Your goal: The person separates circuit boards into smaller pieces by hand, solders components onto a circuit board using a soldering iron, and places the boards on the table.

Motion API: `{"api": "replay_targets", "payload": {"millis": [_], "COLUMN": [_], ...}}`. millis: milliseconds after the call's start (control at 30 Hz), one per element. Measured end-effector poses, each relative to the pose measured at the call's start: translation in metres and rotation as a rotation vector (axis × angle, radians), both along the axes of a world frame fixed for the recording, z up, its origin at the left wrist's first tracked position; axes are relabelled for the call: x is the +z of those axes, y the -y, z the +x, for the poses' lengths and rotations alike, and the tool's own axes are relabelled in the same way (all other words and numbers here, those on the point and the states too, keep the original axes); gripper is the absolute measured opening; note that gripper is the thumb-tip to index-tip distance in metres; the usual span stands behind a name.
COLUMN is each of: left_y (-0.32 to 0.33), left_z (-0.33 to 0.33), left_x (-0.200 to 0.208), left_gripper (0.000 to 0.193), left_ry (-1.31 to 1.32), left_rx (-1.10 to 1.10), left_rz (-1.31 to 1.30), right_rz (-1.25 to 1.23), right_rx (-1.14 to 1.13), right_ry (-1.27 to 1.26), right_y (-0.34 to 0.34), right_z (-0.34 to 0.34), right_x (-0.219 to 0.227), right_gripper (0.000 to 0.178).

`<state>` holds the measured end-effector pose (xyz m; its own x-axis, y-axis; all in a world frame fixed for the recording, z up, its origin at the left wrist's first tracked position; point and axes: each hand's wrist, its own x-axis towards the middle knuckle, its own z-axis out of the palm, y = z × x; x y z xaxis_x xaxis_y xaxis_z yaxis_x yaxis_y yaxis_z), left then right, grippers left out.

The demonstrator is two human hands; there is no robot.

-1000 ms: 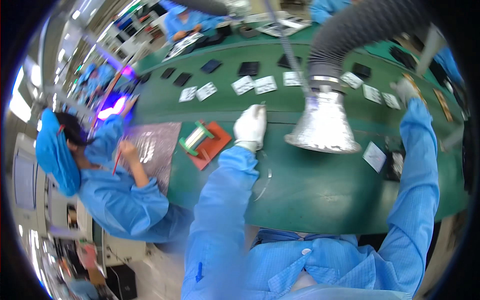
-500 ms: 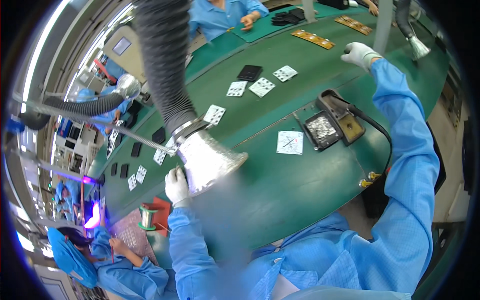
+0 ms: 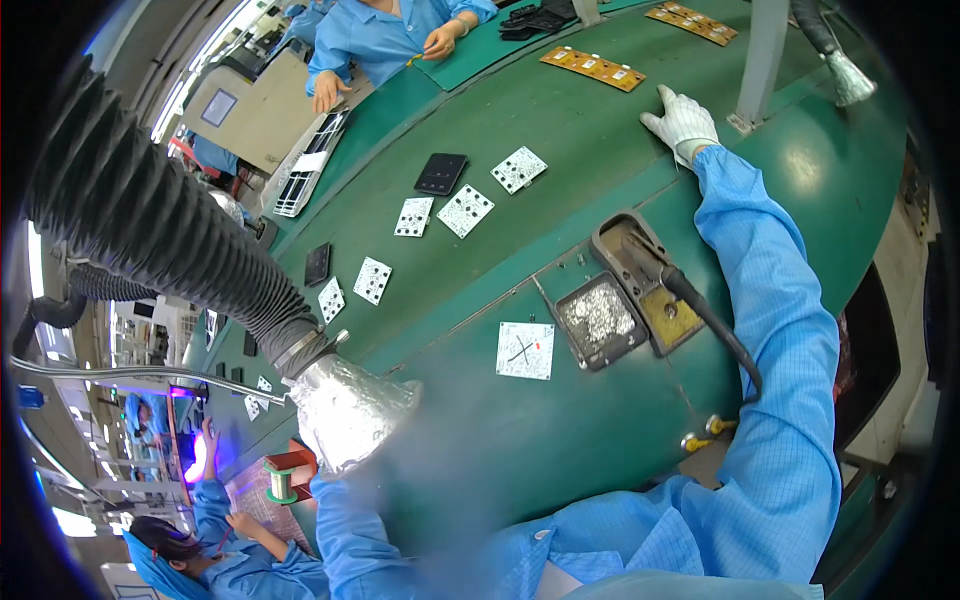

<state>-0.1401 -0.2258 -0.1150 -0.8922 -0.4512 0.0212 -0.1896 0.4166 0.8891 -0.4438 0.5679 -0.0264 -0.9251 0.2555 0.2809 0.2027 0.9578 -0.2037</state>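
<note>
Workroom with a long green counter [image 3: 450, 390]; all positions are referred to the soldering-iron stand [image 3: 640, 292].

Right hand [image 3: 685, 122], in a white glove: beyond the stand, slightly to its right. Fingers straightened and parted, thumb out to the left; contact with the counter cannot be judged. Nearest item: a yellow-brown panel [image 3: 593, 68] bearing small pale parts, lying farther beyond the stand, just past the fingertips and apart from them. Grey post [image 3: 765, 60] beyond and right of the stand; second panel [image 3: 692, 22] farther beyond.

Left hand: hidden behind the silver funnel [image 3: 355, 410], well left of the stand; state of its fingers cannot be told. Blue sleeve [image 3: 350, 515] shows under the funnel, which ends a black ribbed hose [image 3: 170, 210].

Tray of silvery shavings [image 3: 600, 315]: against the stand's left side. White square board [image 3: 525, 350] with dark crossed strokes: left of stand and tray.

Outward: small white boards [image 3: 465, 210] and a flat black case [image 3: 441, 173] beyond-left of the stand; green-ended spool [image 3: 280, 485] far left; seated co-worker [image 3: 375, 35] far beyond-left, across the counter.
</note>
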Motion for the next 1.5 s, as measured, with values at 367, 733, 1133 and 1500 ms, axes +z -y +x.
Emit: {"api": "replay_targets", "payload": {"millis": [367,733,1133,1500], "left_y": [-0.054,-0.096,-0.121,-0.145], "left_z": [0.021,0.005,-0.011,0.050], "left_x": [0.020,0.061,0.083,0.075], "left_gripper": [0.028,0.022,0.018,0.010], "left_ry": [0.053,0.015,-0.086,-0.356], "left_rx": [0.072,0.125,0.250,0.344], "left_rz": [-0.160,-0.461,-1.049,-1.302], "right_rz": [0.115,0.030,-0.670,-1.036], "right_rx": [-0.057,0.084,0.187,0.928], "right_ry": [0.004,-0.186,-0.356,-0.469], "right_y": [0.001,-0.001,-0.041,0.049], "right_z": [-0.077,-0.068,0.035,0.241], "right_x": [0.010,0.014,0.026,0.205], "right_gripper": [0.082,0.069,0.057,0.058]}}
